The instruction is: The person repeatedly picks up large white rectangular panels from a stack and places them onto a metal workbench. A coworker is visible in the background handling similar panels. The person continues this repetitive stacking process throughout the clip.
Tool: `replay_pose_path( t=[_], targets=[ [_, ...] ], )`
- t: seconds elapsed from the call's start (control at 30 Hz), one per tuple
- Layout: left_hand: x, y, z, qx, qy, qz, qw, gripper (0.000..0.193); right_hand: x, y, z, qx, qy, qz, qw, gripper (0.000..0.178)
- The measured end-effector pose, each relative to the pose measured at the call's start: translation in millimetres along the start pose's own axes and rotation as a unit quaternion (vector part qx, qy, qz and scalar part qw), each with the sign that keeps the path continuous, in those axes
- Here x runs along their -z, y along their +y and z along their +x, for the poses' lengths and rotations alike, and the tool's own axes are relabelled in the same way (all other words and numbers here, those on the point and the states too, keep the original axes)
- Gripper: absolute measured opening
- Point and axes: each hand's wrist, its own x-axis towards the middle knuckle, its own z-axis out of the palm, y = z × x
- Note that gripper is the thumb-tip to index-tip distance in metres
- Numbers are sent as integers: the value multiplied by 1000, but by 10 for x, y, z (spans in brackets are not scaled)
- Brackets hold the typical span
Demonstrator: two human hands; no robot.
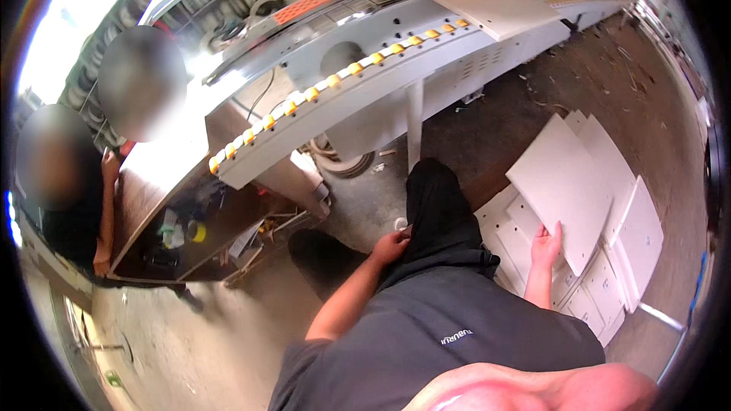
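My right hand (546,245) is at the near edge of a flat white panel (563,186), fingers closed on it. The panel lies tilted over a stack of similar white panels (643,240), several with small holes. My left hand (391,246) is low beside my left knee, against the dark trousers. Its fingers are partly hidden. Just beyond it shows a small white round thing (400,224); I cannot tell whether the hand touches it.
Ahead runs a long grey and orange machine (457,49) with yellow rollers (355,69) along its edge. Another pale panel (495,6) lies on it. At left, two people stand by a wooden table (145,205) with an open shelf below. Coiled strips (343,164) lie under the machine.
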Motion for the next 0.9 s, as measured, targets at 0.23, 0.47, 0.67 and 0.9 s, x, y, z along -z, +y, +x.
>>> replay_pose_path(
  t=[0.23,0.47,0.67,0.9],
  targets=[
    [-27,-103,-69,-14,9,4,1000,33,-271,-118,-740,-44,-109,6,993,38],
    [496,1792,-818,-123,-45,-229,964,58,-865,-77,-1073,-144,-218,-70,963,48],
    [858,2353,-1305,-237,-93,-355,900,61,-1408,396,-1283,-276,-327,-101,898,65],
    [1171,2364,-1731,-212,173,-448,851,45,-2395,1037,-1663,-341,-486,-78,801,63]
  ],
)
